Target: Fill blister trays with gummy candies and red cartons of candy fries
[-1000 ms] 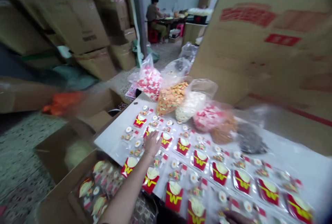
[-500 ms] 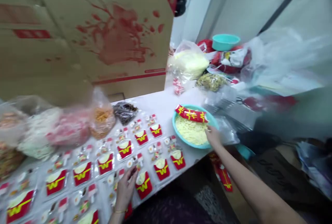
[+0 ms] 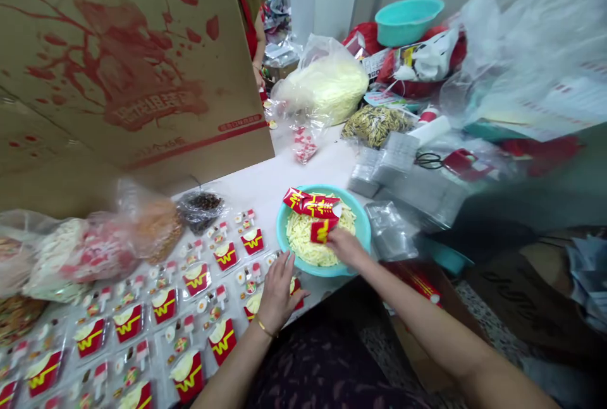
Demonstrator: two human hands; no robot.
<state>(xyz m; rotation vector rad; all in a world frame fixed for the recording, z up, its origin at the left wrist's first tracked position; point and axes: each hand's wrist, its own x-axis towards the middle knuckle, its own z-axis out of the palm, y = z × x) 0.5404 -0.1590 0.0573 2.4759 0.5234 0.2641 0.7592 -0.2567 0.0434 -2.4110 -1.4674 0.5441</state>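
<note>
My right hand [image 3: 346, 246] grips a small red fry box [image 3: 322, 231] with a yellow W over a turquoise basin [image 3: 364, 222]. Pale yellow miniature fries [image 3: 301, 235] fill the basin, and a row of red fry boxes [image 3: 310, 202] lies on top of them at the back. My left hand [image 3: 279, 292], fingers apart, hovers at the basin's near left rim, over the clear packs. Each clear pack, such as the front one [image 3: 222, 339], shows a red fry box with pale fries and small miniature pieces.
Bags of small pieces, including a pink and white one [image 3: 102, 248] and a dark one [image 3: 202, 207], line the table's back beside a large cardboard box [image 3: 142, 99]. Behind the basin lie a bag of pale fries [image 3: 327, 90] and scissors [image 3: 429, 160]. Another person's arm [image 3: 258, 42] shows beyond the box.
My view has swung right. My right hand has moved from the basin's right edge to over the fries and now holds a fry box. My left hand has moved right, towards the basin.
</note>
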